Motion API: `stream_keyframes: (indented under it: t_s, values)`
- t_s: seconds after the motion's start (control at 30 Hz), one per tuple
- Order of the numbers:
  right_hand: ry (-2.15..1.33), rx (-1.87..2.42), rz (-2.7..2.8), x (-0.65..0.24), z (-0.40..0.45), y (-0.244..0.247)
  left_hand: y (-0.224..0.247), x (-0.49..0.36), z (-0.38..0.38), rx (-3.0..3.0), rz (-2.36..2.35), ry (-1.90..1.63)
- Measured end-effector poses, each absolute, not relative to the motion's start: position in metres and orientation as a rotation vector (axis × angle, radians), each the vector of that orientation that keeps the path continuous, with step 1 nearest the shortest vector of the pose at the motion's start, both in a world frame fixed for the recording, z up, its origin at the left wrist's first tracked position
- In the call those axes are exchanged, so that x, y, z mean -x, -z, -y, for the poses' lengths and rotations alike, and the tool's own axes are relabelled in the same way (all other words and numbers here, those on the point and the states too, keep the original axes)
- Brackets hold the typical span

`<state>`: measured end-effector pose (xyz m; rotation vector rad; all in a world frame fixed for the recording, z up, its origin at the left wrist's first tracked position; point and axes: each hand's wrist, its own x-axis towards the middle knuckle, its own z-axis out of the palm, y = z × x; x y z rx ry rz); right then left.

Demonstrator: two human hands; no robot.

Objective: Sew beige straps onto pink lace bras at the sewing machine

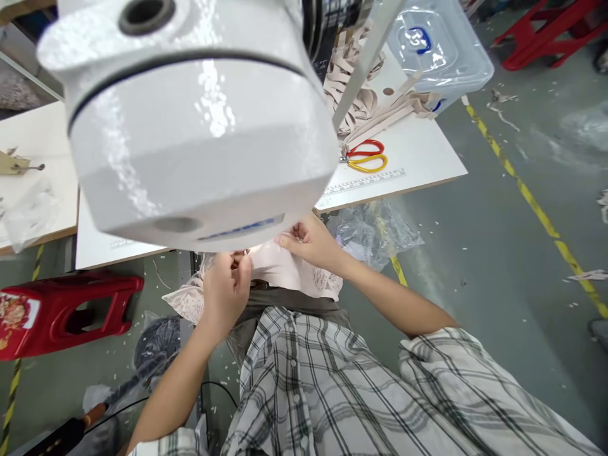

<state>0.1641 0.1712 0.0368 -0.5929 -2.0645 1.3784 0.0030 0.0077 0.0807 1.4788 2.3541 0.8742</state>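
Note:
A pale pink cloth piece (280, 269) with lace at its sides hangs over my lap, its upper edge under the head of a white sewing machine (204, 152). My left hand (225, 285) has its fingers curled closed on the cloth's left part; a small shiny bit shows by the fingertips. On the right, my right hand (311, 244) pinches the cloth's upper edge between thumb and fingers. The machine head hides the needle area and some of the fingertips.
Scissors (368, 156) with red and yellow handles lie on the white table (418, 149) beside a printed ruler. Behind them are beige fabric strips (356, 107) and a clear plastic box (441, 44). A red stool (71, 313) stands at left; plastic bags (375, 231) hang at right.

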Motion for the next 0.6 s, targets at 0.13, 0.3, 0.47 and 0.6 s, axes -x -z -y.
stream_keyframes:
  t_s: [0.13, 0.3, 0.47, 0.6]
  values:
    - [-1.399, 0.740, 2.139, -0.189, -0.148, -0.039, -0.087, 0.004, -0.003, -1.169, -1.985, -0.857]
    - [-1.709, 0.640, 2.117, -0.213, -0.092, -0.055, -0.082, 0.000, 0.011, -1.004, -1.416, -0.934]
    - [-1.765, 0.393, 2.081, -0.186, -0.050, -0.066, -0.088, 0.010, 0.052, -0.890, -1.455, -1.093]
    - [-1.643, 0.311, 2.170, -0.148, -0.036, -0.067, -0.097, 0.033, 0.089, -0.852, -1.562, -1.153]
